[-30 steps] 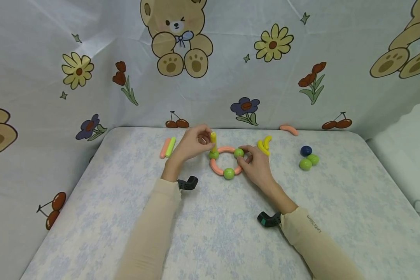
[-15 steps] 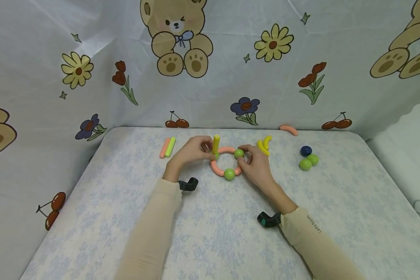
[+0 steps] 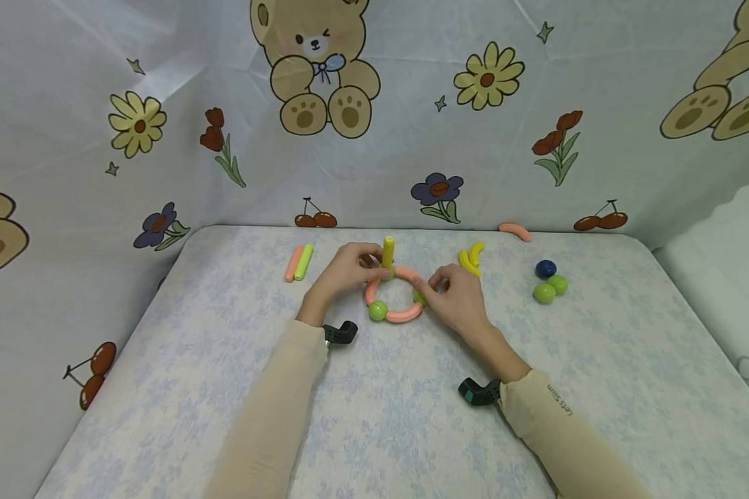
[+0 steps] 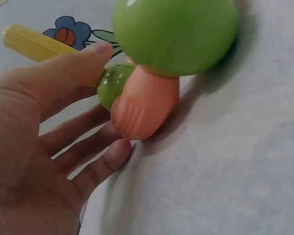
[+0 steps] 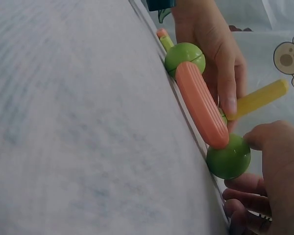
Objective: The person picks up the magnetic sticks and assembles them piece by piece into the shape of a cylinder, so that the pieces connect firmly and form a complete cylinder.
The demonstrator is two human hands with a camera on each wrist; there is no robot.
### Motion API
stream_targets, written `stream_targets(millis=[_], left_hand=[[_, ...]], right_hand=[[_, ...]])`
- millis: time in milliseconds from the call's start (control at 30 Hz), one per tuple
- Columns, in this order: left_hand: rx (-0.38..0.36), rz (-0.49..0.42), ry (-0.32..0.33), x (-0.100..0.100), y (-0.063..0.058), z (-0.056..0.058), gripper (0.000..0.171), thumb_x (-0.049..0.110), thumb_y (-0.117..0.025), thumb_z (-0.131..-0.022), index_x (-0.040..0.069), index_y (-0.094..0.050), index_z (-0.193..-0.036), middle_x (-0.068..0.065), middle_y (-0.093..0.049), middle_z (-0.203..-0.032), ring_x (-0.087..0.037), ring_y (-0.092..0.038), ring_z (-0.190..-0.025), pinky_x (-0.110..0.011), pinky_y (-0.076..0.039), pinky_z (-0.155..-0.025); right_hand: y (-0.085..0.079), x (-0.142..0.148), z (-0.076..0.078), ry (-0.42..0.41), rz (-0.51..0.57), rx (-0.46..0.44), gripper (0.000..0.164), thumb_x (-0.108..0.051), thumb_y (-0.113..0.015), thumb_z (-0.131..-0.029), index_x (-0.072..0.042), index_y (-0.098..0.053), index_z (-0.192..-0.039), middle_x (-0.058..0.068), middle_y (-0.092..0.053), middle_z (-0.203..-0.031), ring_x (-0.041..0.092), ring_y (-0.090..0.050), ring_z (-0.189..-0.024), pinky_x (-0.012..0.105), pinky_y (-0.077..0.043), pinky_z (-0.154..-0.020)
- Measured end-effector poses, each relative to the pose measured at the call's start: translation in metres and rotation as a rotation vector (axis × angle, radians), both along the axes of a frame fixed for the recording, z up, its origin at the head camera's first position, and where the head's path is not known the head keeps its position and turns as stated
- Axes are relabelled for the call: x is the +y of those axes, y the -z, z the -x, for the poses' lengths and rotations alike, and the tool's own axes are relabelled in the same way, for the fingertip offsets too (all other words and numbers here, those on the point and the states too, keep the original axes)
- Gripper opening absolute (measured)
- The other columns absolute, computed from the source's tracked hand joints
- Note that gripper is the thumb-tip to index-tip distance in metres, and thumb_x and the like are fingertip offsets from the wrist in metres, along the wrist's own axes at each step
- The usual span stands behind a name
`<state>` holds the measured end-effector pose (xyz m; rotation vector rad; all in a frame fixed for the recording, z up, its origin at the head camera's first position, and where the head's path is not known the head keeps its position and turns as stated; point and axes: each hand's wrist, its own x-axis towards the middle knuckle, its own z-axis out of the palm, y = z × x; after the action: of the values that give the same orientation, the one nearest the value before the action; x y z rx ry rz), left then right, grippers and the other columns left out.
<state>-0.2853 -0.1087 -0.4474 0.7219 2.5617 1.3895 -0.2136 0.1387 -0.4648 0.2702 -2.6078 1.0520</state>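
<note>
A ring [image 3: 403,316] of curved coral rods and green balls lies at mid-table, with a straight yellow rod [image 3: 388,251] standing up from its far-side ball [image 4: 110,90]. My left hand [image 3: 351,267] pinches that ball at the foot of the yellow rod; in the left wrist view the thumb lies over the joint. At the ring's right side my right hand [image 3: 458,294] grips another green ball [image 5: 229,156] between thumb and fingers. The near-left ball [image 3: 377,310] is touched by neither hand.
Left of the ring lie a straight coral rod [image 3: 293,263] and a light green rod [image 3: 304,262]. Yellow curved pieces [image 3: 470,260] sit behind my right hand. A coral curved piece [image 3: 514,231] is at the back edge. Farther right are a blue ball [image 3: 546,269] and green balls [image 3: 544,293].
The ring has turned clockwise seen from above: its near ball went left, its right ball came nearer, and the yellow rod shifted slightly right. My left hand moved right with it.
</note>
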Motion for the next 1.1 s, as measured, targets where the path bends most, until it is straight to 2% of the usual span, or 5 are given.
stream_targets(millis=[267, 433, 733, 900, 1100], left_hand=[[0.015, -0.018, -0.001, 0.008, 0.002, -0.001, 0.022, 0.026, -0.083, -0.093, 0.016, -0.083, -0.113, -0.002, -0.078, -0.104, -0.018, -0.069, -0.091, -0.034, -0.056, -0.080], [0.009, -0.012, 0.025, 0.015, 0.004, -0.002, 0.023, 0.026, -0.083, -0.094, 0.017, -0.082, -0.115, -0.001, -0.077, -0.103, -0.017, -0.068, -0.093, -0.033, -0.056, -0.085], [-0.008, -0.025, 0.056, 0.014, -0.003, -0.002, 0.022, 0.020, -0.080, -0.096, 0.016, -0.079, -0.117, 0.000, -0.077, -0.110, -0.015, -0.069, -0.100, -0.036, -0.057, -0.093], [0.065, -0.034, -0.120, -0.009, -0.009, 0.004, 0.026, 0.008, -0.077, -0.096, 0.004, -0.075, -0.122, -0.008, -0.075, -0.111, -0.021, -0.068, -0.099, -0.040, -0.056, -0.091], [0.199, -0.047, -0.571, -0.053, -0.016, 0.005, 0.022, 0.004, -0.075, -0.096, 0.000, -0.074, -0.117, -0.016, -0.072, -0.112, -0.031, -0.063, -0.092, -0.041, -0.051, -0.081]], right_hand=[[0.000, 0.000, 0.002, -0.078, 0.108, -0.032, 0.035, -0.020, -0.074, -0.098, -0.003, -0.069, -0.128, 0.013, -0.076, -0.112, 0.024, -0.073, -0.086, 0.040, -0.058, -0.076], [0.000, 0.000, 0.003, -0.129, 0.156, -0.094, 0.031, -0.014, -0.075, -0.097, -0.004, -0.071, -0.126, 0.009, -0.076, -0.113, 0.023, -0.071, -0.090, 0.031, -0.058, -0.078], [0.000, 0.005, 0.005, -0.106, 0.127, -0.104, 0.022, -0.013, -0.076, -0.094, -0.005, -0.075, -0.114, 0.010, -0.076, -0.099, 0.019, -0.062, -0.073, 0.023, -0.046, -0.061], [0.002, 0.006, 0.006, -0.056, 0.113, -0.091, 0.020, -0.012, -0.075, -0.095, -0.004, -0.075, -0.113, 0.011, -0.077, -0.101, 0.017, -0.057, -0.068, 0.022, -0.042, -0.059], [0.001, 0.006, 0.005, -0.021, 0.091, -0.068, 0.021, -0.010, -0.073, -0.095, -0.004, -0.075, -0.115, 0.011, -0.076, -0.102, 0.017, -0.053, -0.064, 0.023, -0.040, -0.056]])
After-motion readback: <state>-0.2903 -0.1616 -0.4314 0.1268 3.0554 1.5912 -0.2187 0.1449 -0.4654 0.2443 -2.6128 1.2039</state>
